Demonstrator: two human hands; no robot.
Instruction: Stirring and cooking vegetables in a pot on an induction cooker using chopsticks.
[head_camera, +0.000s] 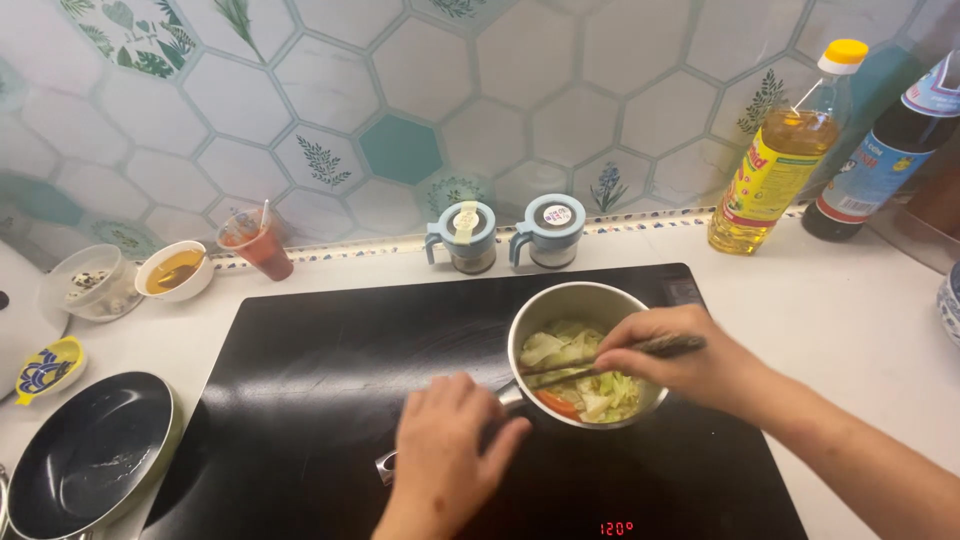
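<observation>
— Left hand (447, 452)?
— Blurred, curled over the small steel saucepan's (585, 300) handle, hiding it; grip unclear.
— Right hand (672, 362)?
— Clamped on dark chopsticks (610, 358), tips in cabbage (572, 350). Saucepan sits on black glass cooktop (330, 360); black frying pan (85, 455) cut off left.

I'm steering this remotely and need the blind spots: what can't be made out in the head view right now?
- Saucepan handle: mostly covered by the left hand, which is motion-blurred, so its grip is unclear.
- Chopsticks: upper ends hidden in the right hand.
- Saucepan bottom: buried under cabbage.
- Frying pan: cut off by the bottom-left edge.
- Dark sauce bottle: top cut off by the right edge.
</observation>
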